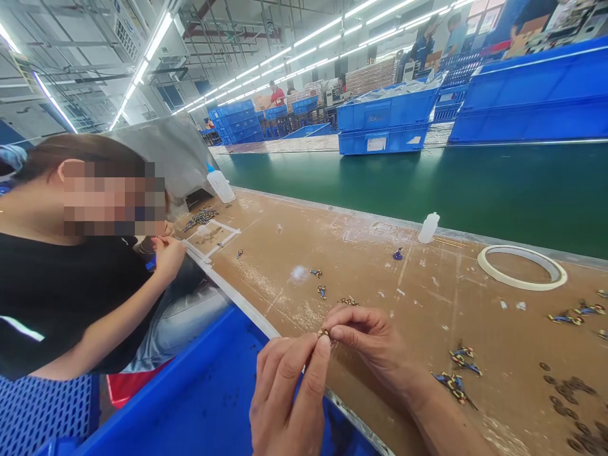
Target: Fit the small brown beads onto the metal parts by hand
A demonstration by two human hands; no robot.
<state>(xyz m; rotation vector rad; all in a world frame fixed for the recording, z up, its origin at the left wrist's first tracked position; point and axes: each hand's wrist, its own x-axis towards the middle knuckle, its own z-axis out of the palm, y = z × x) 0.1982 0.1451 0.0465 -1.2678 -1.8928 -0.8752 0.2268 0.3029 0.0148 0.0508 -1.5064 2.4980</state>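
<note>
My left hand and my right hand meet over the near edge of a brown worktable. Both pinch one tiny dark and gold part between fingertips. Small blue and gold parts lie scattered on the table to the right of my right hand. More small blue and gold pieces lie just beyond my hands. Dark ring-shaped pieces are heaped at the right edge.
A co-worker in a black shirt sits at left, hands together over a pile of parts. A tape roll, two white bottles, a green conveyor belt, blue crates and a blue bin surround the table.
</note>
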